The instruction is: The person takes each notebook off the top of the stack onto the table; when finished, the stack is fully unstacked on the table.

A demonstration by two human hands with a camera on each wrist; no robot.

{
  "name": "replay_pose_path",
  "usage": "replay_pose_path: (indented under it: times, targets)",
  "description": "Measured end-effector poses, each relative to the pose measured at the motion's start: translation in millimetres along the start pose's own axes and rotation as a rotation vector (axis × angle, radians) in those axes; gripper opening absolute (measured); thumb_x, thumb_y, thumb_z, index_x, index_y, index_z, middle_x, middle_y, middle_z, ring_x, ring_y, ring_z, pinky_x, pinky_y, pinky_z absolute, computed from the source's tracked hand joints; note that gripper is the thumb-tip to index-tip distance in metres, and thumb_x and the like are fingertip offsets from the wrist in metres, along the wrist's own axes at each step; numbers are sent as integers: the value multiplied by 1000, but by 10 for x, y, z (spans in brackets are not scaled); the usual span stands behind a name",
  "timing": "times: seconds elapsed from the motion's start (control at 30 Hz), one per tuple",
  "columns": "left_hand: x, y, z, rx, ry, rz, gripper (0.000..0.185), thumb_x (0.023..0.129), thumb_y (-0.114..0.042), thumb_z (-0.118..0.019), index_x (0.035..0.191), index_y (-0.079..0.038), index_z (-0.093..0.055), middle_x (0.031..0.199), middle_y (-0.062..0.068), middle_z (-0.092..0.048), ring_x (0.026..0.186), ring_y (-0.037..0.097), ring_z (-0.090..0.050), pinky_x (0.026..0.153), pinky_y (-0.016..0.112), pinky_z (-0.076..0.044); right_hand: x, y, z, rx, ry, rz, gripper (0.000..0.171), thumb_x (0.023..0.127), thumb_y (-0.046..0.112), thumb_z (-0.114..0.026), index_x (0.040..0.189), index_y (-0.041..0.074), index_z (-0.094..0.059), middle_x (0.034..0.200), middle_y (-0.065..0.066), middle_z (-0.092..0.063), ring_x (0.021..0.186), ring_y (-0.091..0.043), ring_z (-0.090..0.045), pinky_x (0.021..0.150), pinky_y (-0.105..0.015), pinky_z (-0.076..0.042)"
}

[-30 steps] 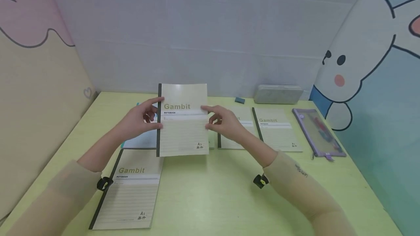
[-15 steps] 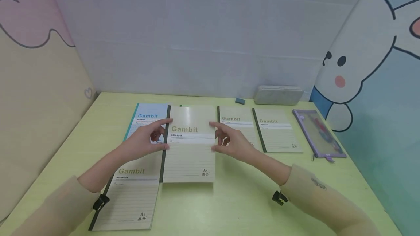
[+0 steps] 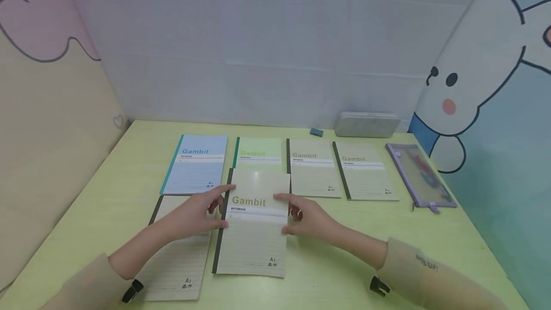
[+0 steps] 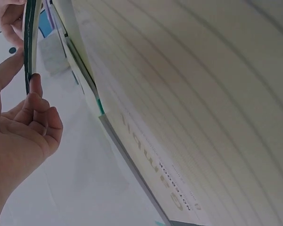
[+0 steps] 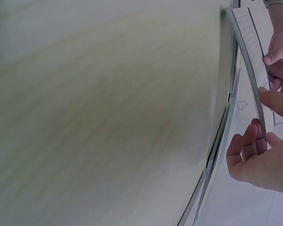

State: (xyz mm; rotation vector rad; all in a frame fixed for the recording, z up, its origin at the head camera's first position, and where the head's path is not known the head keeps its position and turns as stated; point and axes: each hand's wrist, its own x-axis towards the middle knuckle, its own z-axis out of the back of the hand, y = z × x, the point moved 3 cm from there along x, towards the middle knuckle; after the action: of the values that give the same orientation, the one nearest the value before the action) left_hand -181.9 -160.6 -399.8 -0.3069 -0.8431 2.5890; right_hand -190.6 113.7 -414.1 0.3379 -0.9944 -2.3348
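Observation:
A cream Gambit notebook (image 3: 251,248) with a dark spine is held between both hands, close over the front middle of the table. My left hand (image 3: 193,214) pinches its spine edge, thumb on the cover and other fingers behind. From the opposite side my right hand (image 3: 312,220) pinches the right edge. In the left wrist view the held notebook (image 4: 32,37) is seen edge-on, off the table surface. Another cream notebook (image 3: 176,267) lies flat under my left forearm, partly hidden by it. The held notebook overlaps the lower part of a green notebook (image 3: 260,152) in the head view.
Along the back lie a blue notebook (image 3: 195,169) and two more cream ones, one left (image 3: 314,176) and one right (image 3: 368,178). A purple-edged zip pouch (image 3: 422,176) is at far right. Behind them are a grey case (image 3: 367,124) and a small blue-grey block (image 3: 316,132). Walls border the table (image 3: 344,262).
Both hands have brought the cream notebook down and toward the front, slightly right, lowering it close to the table. The blue and green notebooks behind have come into view.

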Motion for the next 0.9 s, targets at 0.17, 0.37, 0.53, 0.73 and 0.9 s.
replay_pose_path:
  times: [0.17,0.37,0.53,0.73,0.9]
  targets:
    - [-58,18,-98,-27,36,63,83,71,-22,-83,142,-19,-40,84,-11,-54,76,12,-46,60,24,-38,-46,0,-111,-87,56,10,76,73,21,-82,139,19,-46,107,8,-55,78,-12,-48,66,-19,-41]
    - [-118,49,-196,-18,87,74,82,69,-27,-84,140,-16,-43,81,-9,-54,70,10,-47,58,23,-40,-52,-16,-181,-139,144,-20,74,73,28,-82,138,20,-48,124,6,-56,92,-10,-51,81,-24,-44]
    - [-109,54,-268,16,127,68,80,70,-29,-83,139,-13,-43,77,-10,-54,66,8,-48,59,23,-41,-49,-69,-223,-138,200,-51,73,72,29,-82,137,19,-49,130,3,-56,104,-7,-52,96,-30,-43]
    - [-109,28,-307,47,167,94,80,69,-29,-83,137,-11,-45,75,-8,-53,68,9,-47,61,25,-38,-29,-73,-234,-156,241,-37,71,71,31,-82,134,18,-53,94,9,-59,82,-6,-49,75,-21,-42]
    - [-100,20,-319,58,183,123,77,69,-25,-83,136,-10,-47,73,-6,-53,68,9,-48,61,26,-38,-6,-66,-229,-182,244,-33,69,71,30,-82,133,18,-54,79,8,-52,74,-5,-45,66,-20,-38]
